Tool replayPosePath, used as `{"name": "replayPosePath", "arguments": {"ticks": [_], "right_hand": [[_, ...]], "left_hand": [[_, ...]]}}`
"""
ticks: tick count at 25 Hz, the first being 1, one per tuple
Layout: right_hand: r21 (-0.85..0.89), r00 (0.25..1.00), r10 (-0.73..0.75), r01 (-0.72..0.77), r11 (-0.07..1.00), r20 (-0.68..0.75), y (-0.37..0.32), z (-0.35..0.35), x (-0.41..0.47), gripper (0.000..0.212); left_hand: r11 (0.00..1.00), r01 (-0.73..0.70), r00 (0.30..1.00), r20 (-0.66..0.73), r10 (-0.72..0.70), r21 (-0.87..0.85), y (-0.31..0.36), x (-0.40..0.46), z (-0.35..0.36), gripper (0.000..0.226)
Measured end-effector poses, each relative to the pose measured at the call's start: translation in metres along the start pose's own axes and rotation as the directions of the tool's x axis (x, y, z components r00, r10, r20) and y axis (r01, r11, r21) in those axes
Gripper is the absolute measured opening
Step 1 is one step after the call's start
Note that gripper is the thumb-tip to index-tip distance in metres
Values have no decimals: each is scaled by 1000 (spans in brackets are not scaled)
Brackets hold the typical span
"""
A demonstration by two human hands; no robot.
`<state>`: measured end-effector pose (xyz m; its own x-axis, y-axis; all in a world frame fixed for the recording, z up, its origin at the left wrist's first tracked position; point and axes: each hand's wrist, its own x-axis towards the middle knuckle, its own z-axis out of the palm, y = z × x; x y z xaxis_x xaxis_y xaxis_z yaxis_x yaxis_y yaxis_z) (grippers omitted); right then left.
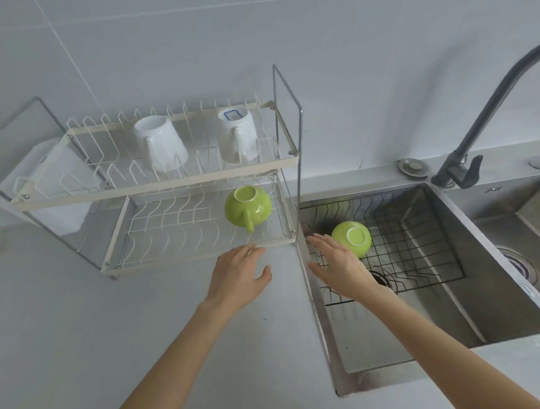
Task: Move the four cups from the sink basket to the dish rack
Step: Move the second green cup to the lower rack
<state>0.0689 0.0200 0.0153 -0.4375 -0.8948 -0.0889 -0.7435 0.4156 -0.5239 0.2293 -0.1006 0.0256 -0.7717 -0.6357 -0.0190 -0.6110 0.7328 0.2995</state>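
Two white cups stand upside down on the upper tier of the two-tier dish rack (158, 190): one at the middle (161, 144), one at the right (238, 136). A green cup (247, 206) lies upside down on the lower tier, handle toward me. Another green cup (352, 238) lies upside down in the black wire sink basket (417, 239). My left hand (237, 274) hovers open over the counter just in front of the rack. My right hand (338, 263) reaches over the sink's left edge, open, fingers close beside the green cup in the basket.
A dark faucet (486, 117) arches over the steel sink (450, 320) at the right, with a second basin and drain (519, 266) beyond. A white cutting board (53, 181) leans behind the rack's left end. The grey counter (83, 333) stretches in front of the rack.
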Motion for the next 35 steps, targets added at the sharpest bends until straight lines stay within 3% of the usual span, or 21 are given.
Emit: {"name": "replayPosePath", "arguments": {"ticks": [5,17,22,29,35], "right_hand": [[-24,995,92,-90,996,50,48,-22,-19,54],[-20,972,183,-183,983,149,172,-69,-4,56],[79,948,234,-255,964,214,195,-62,17,56],[339,864,402,-492,802,303,216,-32,59,53],[485,730,554,-681,548,400,227,-5,89,52]], "left_hand": [[999,-23,997,70,26,-47,54,10,22,44],[992,69,985,168,-51,-106,155,79,78,48],[989,128,966,236,-106,-80,165,113,93,53],[959,252,905,381,-187,-128,155,175,130,60],[849,450,833,472,-289,-276,142,215,165,60]]}}
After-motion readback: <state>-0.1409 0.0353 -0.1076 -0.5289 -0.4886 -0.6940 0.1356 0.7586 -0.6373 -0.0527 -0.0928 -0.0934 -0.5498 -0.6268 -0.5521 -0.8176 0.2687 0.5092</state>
